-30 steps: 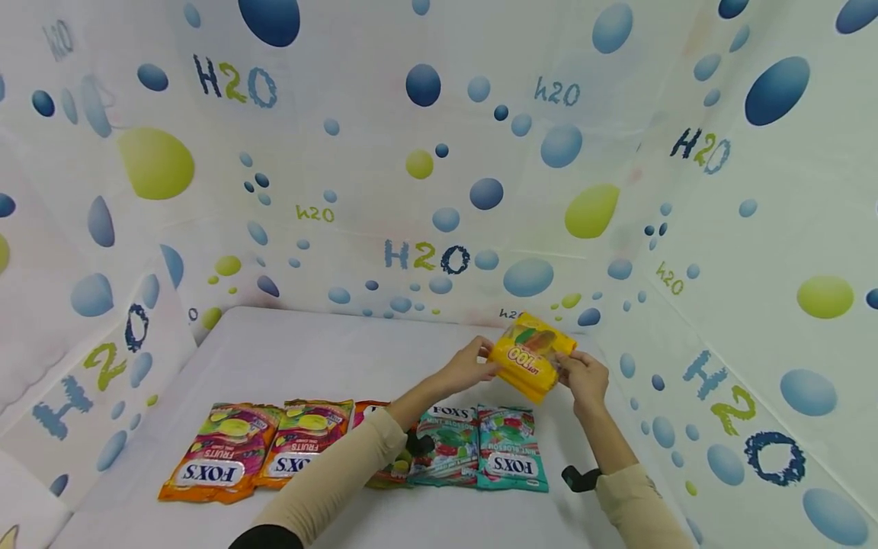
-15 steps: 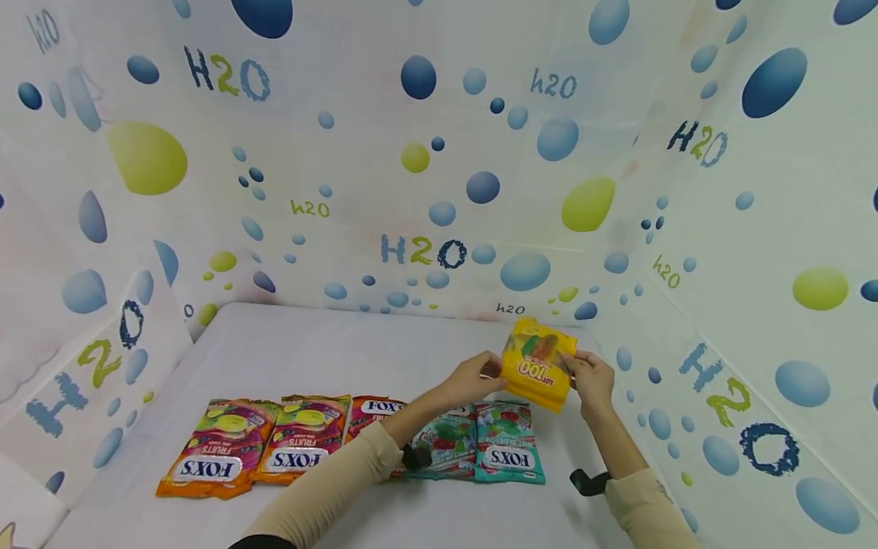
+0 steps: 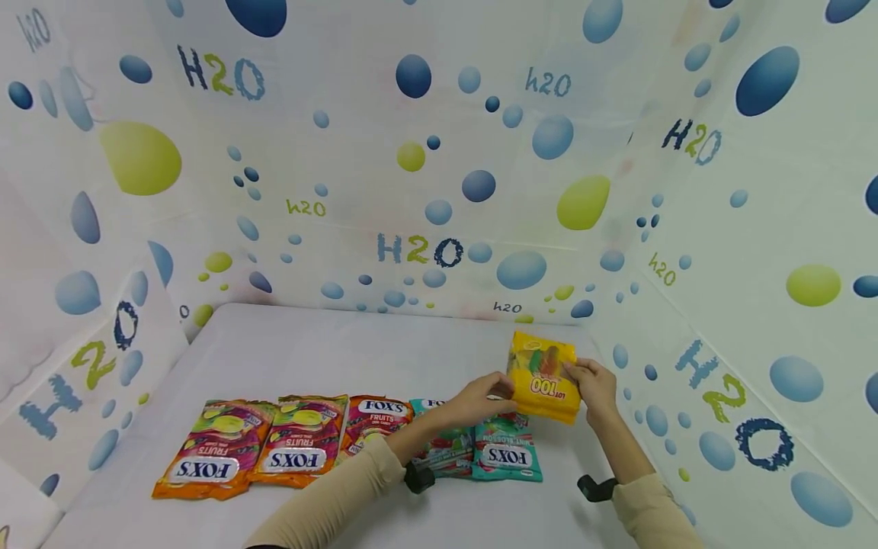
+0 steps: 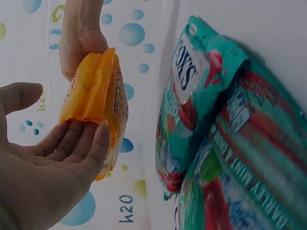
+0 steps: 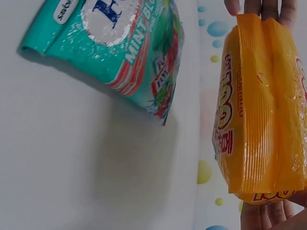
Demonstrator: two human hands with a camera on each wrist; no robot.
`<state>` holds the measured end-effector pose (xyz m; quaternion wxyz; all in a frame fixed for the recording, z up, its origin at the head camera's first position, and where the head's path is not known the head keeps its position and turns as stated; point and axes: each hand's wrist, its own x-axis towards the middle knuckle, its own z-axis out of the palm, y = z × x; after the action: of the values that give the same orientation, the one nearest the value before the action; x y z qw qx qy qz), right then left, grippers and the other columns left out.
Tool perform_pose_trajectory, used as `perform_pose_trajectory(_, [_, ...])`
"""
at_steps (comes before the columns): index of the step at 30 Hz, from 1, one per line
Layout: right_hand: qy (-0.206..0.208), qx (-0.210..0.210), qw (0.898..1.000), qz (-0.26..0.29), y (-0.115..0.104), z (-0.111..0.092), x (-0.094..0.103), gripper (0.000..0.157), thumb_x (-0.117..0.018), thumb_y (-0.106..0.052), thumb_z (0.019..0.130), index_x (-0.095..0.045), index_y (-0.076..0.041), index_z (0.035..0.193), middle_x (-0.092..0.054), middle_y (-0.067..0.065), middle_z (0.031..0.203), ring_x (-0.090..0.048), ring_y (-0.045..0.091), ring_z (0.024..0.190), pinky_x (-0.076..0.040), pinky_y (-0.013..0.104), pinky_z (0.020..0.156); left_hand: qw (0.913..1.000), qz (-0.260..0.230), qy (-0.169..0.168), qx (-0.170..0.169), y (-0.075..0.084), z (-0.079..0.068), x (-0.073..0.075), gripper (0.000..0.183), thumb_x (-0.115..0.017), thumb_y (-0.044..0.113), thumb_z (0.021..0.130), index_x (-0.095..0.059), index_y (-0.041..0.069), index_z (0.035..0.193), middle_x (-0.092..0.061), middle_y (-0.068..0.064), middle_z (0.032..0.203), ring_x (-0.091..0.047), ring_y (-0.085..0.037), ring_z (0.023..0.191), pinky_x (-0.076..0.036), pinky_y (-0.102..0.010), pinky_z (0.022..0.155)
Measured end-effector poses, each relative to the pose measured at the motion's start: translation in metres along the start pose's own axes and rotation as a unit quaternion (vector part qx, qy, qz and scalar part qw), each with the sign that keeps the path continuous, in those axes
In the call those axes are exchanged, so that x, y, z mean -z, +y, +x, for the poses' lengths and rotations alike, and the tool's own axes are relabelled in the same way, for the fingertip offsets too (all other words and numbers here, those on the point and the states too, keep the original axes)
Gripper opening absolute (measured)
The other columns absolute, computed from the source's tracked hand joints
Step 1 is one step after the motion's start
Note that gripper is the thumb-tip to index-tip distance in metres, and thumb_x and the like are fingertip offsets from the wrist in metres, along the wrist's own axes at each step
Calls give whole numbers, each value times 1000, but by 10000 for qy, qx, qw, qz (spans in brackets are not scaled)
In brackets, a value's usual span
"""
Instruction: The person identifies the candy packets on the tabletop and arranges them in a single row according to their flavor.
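A yellow candy bag (image 3: 545, 381) printed "LOT 100" is held up above the table's right side. My right hand (image 3: 595, 387) grips its right edge, thumb on the front and the fingers mostly hidden behind. At the bag's left side is my left hand (image 3: 483, 400); in the left wrist view its extended fingers (image 4: 72, 143) touch the bag's edge from below, and the thumb stands apart. Two teal Fox's candy bags lie just in front, the right one (image 3: 507, 456) partly behind the yellow bag and the other (image 3: 449, 450) partly covered by my left arm.
Three orange-and-purple Fox's Fruits bags continue the row leftward: the far left one (image 3: 209, 450), a middle one (image 3: 298, 442) and one (image 3: 373, 423) partly behind my left sleeve. The white table (image 3: 309, 351) meets walls of patterned sheet (image 3: 357, 152) at the back and sides.
The yellow bag has come down and nearer, turning from a slant to almost level. Both hands have lowered with it, and the left thumb and fingers have loosened from its side.
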<state>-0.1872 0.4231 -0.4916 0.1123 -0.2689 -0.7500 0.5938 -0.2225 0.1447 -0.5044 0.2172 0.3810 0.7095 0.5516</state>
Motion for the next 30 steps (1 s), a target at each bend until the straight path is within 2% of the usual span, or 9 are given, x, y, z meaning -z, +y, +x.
perform_pose_trajectory(8, [-56,-2,9998,-175,10,-3,14,43,-69,-31,102,-61,-2,132,-69,-1,108,-63,12,97,-50,12,80,9985,-349,-411,95,2,-5,-20,33,-65,20,103,-62,3,131,-67,-10,129,-63,-11,116,-50,-24,100])
perform_pose_trajectory(15, [-157,15,9995,-290,19,-8,26,45,-67,-31,104,-59,-1,136,-66,5,119,-60,9,97,-51,12,80,9976,-301,-596,188,0,-10,-37,40,-66,26,103,-61,6,138,-67,-3,132,-62,-6,117,-50,-22,100])
perform_pose_trajectory(20, [-197,-22,9994,-296,29,-8,33,47,-68,-31,103,-59,0,137,-70,5,121,-61,9,98,-51,13,80,9959,-403,-765,260,1,-13,-48,44,-65,28,104,-59,5,140,-64,-4,135,-60,-6,120,-51,-23,100])
perform_pose_trajectory(26, [-281,-225,9987,-363,39,-9,38,50,-66,-35,104,-56,-2,140,-64,13,133,-57,18,107,-51,13,80,9941,-580,-722,560,3,-17,-59,43,-68,31,102,-61,11,140,-65,-2,135,-61,-4,117,-51,-25,100])
perform_pose_trajectory(30, [-309,-261,9982,-450,45,-11,42,53,-65,-36,104,-54,-1,142,-59,19,141,-54,21,113,-49,12,81,9940,-550,-718,616,2,-18,-66,42,-69,31,101,-62,13,138,-67,2,133,-61,-7,119,-51,-25,100])
